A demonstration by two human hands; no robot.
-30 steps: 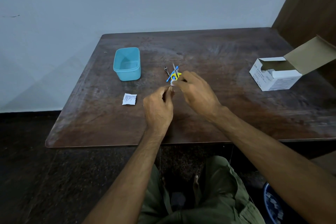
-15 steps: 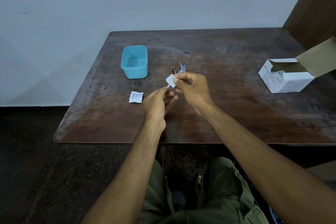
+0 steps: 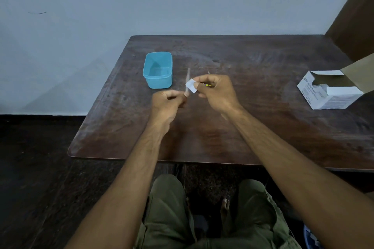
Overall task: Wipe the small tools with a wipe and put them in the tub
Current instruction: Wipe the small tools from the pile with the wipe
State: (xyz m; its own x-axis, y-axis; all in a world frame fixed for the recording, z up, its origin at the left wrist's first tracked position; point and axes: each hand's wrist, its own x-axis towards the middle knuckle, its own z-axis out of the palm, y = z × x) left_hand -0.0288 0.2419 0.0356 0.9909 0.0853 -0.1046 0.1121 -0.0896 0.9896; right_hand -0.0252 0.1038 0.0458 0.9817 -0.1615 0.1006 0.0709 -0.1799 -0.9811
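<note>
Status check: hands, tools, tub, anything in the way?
Left hand holds a thin tool upright. Right hand pinches the wipe against it. Tub empty, open, just beyond the left hand. Nothing between.

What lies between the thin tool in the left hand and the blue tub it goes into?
Nothing visible. The left hand holds the thin tool just right of the blue tub, with only bare table between; the tub is open-topped.

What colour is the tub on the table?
Light blue, turquoise-like; the tub shows clearly in the head view, left of both hands.
</note>
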